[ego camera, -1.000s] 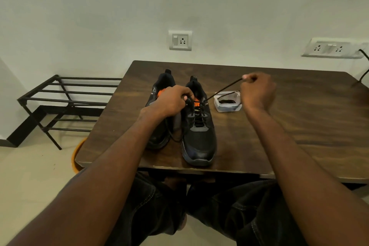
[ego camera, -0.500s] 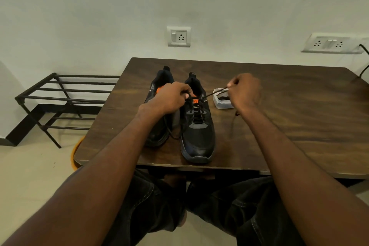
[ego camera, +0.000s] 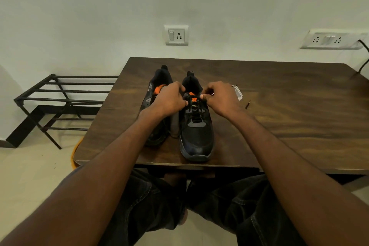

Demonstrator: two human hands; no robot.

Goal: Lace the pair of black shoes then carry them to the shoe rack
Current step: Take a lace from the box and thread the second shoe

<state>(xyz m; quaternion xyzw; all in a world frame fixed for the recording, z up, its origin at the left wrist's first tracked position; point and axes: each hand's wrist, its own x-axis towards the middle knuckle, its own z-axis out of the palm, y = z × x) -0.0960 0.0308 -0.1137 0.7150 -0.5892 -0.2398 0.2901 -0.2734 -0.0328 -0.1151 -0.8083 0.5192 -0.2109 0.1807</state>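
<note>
- Right-side shoe (ego camera: 196, 126) sits under your fingertips, on the table (ego camera: 279, 116), touching its partner shoe (ego camera: 157, 106).
- Right hand (ego camera: 220, 99) has come back in from the pulled-out stretch; fingers curled, pinching the lace (ego camera: 196, 113) near the top eyelets.
- Left hand (ego camera: 169, 100) curled, gripping at the tongue.
- Judgement: slack's taken up, next eyelet or knot.
- Shoe rack (ego camera: 60, 104) is well left of your hands, not used yet.

A dark wooden table (ego camera: 279, 106) stands against a plain pale wall (ego camera: 99, 6) on a light floor (ego camera: 30, 175). A single wall socket (ego camera: 176, 35) sits above the table's far edge, and a wider double socket plate (ego camera: 329, 40) is mounted above its far right corner, with a black cable (ego camera: 364, 54) hanging beside it.
</note>
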